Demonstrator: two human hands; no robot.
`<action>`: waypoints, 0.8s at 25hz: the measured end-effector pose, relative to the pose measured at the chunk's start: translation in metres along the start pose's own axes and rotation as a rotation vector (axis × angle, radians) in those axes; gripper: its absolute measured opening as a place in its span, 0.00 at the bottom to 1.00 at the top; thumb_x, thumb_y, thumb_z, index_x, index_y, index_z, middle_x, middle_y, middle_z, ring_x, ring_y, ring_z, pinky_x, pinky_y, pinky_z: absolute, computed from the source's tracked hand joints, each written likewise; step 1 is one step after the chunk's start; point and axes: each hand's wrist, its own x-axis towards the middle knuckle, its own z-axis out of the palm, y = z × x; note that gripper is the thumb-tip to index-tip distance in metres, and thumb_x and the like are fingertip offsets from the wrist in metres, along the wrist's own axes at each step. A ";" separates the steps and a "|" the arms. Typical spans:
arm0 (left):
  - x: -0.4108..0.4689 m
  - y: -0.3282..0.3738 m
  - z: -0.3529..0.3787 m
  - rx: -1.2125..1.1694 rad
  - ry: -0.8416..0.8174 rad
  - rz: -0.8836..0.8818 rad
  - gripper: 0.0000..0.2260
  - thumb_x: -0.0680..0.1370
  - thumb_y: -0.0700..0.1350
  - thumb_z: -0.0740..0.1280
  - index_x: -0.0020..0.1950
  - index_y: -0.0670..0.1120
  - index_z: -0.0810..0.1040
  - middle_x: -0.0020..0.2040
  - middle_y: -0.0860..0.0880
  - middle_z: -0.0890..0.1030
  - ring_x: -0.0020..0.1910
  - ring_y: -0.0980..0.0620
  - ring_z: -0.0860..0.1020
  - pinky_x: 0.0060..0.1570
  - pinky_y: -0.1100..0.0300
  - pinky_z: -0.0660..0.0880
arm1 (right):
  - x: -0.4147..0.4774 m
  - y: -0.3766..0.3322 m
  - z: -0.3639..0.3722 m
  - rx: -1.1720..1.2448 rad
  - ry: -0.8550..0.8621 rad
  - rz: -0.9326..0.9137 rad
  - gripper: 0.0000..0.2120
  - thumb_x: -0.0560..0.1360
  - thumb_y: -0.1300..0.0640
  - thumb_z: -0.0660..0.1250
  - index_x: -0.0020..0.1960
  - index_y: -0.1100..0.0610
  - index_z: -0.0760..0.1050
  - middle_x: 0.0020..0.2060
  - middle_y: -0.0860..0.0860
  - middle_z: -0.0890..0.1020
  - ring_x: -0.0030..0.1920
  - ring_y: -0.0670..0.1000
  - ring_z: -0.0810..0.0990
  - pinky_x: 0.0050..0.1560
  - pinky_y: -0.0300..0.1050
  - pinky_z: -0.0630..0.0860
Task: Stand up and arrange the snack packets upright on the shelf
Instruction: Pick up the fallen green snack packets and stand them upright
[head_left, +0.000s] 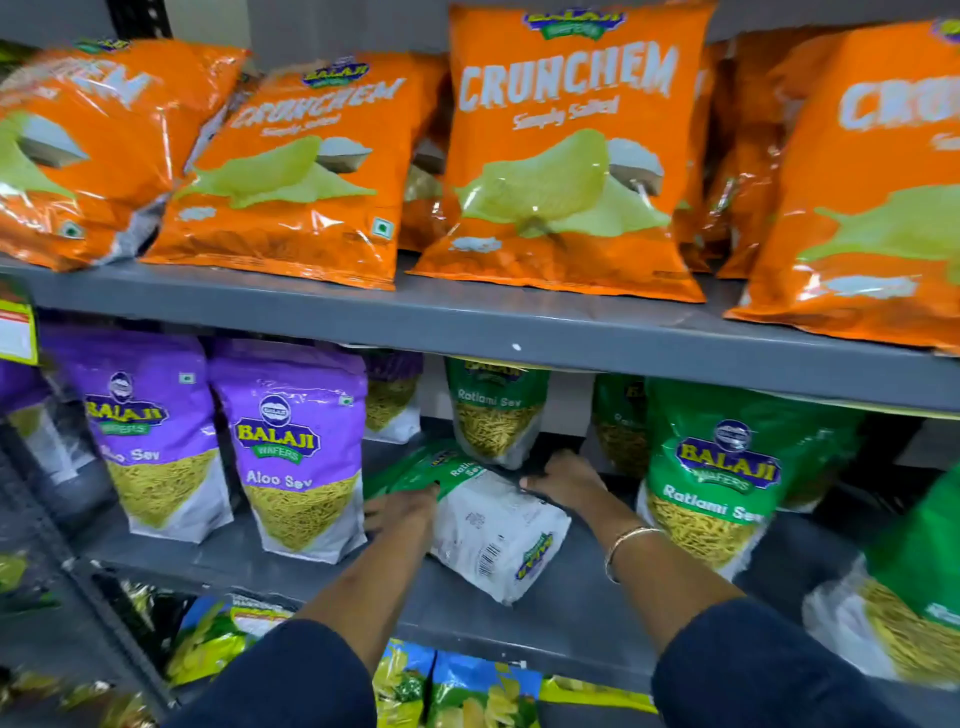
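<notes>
A green and white Ratlami Sev packet (493, 525) lies flat on its back on the middle shelf (561, 618), its white barcode side up. My left hand (402, 514) grips its left edge and my right hand (563, 480) holds its far right edge. Behind it another Ratlami Sev packet (496, 410) stands upright at the back. A larger green Ratlami Sev packet (722, 473) stands upright to the right. Two purple Aloo Sev packets (298, 447) (150, 431) stand upright to the left.
Orange Crunchem bags (566, 150) line the upper shelf (467, 322), some leaning. A further green packet (904, 587) sits at the far right edge. Green and blue packets (457, 691) fill the shelf below. A price tag (15, 332) hangs at the left.
</notes>
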 end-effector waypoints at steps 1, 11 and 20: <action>0.015 -0.009 -0.002 -0.126 -0.171 -0.077 0.35 0.72 0.51 0.70 0.72 0.38 0.61 0.69 0.41 0.68 0.68 0.39 0.68 0.67 0.48 0.68 | 0.003 -0.010 0.006 0.008 -0.053 -0.017 0.33 0.72 0.42 0.64 0.68 0.63 0.66 0.68 0.60 0.72 0.66 0.60 0.71 0.61 0.46 0.71; 0.032 -0.021 -0.008 -0.496 -0.652 -0.123 0.06 0.76 0.36 0.62 0.40 0.39 0.75 0.23 0.45 0.82 0.21 0.49 0.81 0.19 0.58 0.78 | 0.000 -0.020 0.015 0.367 -0.304 -0.058 0.09 0.69 0.57 0.73 0.37 0.54 0.73 0.35 0.48 0.77 0.34 0.46 0.75 0.27 0.32 0.70; -0.009 -0.007 -0.007 -0.536 -0.397 0.337 0.27 0.65 0.25 0.71 0.62 0.36 0.71 0.53 0.41 0.78 0.45 0.47 0.78 0.35 0.64 0.77 | -0.021 -0.004 0.004 0.572 -0.199 -0.045 0.15 0.64 0.63 0.76 0.41 0.58 0.70 0.42 0.56 0.80 0.43 0.52 0.81 0.53 0.49 0.80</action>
